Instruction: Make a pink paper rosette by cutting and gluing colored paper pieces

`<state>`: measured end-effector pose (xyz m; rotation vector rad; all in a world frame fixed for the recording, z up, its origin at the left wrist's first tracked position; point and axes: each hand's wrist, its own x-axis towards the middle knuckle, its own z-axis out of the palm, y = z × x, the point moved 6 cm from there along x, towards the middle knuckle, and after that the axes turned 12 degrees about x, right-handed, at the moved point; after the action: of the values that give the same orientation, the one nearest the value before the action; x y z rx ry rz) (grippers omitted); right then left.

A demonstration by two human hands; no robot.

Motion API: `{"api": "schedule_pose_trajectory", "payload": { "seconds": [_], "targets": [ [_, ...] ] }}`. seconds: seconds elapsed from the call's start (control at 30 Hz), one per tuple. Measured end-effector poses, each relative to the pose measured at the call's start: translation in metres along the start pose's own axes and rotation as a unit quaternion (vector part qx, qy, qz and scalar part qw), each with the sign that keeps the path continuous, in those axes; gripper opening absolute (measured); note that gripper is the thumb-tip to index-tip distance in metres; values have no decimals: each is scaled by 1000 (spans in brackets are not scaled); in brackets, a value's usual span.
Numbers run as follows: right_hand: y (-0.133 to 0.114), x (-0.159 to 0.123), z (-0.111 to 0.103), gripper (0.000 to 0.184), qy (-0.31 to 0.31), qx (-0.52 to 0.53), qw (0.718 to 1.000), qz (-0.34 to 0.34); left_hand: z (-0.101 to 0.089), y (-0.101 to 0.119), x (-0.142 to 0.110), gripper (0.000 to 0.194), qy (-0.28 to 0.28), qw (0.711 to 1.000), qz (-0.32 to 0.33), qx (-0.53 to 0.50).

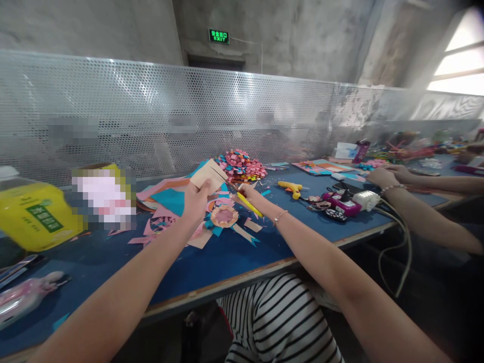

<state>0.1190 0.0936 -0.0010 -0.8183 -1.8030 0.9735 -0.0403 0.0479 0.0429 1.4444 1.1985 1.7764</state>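
My left hand (196,202) pinches a cream piece of paper (207,177), holding it up above the table. At the paper's right edge, my right hand (247,191) is closed around yellow-handled scissors (250,205), whose dark blades meet the paper. A dark slit shows near the paper's upper right edge. Just below my hands lies a round paper rosette (224,216) in peach and pink with blue and cream tails. Behind them sits a heap of small pink, blue and orange paper pieces (242,166). Blue and pink paper sheets (172,199) lie left of my left hand.
A yellow glue gun (291,188) and a purple-and-white power strip (346,204) with a cable lie to the right. A co-worker's hands (381,177) are farther right. At left stands a yellow-labelled bottle (36,217). A perforated metal screen (151,111) backs the blue table (223,262).
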Motion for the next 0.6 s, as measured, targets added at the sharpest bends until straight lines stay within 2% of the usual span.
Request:
{"api": "schedule_pose_trajectory", "payload": {
  "seconds": [0.47, 0.6],
  "targets": [
    [-18, -7, -7, 39, 23, -100, 995, -3, -2, 0, 1, 33, 0, 1000, -20, -2],
    [-14, -5, -6, 41, 3, -78, 997, 11, -2, 0, 2, 33, 2, 1000, -21, 1]
  ]
}}
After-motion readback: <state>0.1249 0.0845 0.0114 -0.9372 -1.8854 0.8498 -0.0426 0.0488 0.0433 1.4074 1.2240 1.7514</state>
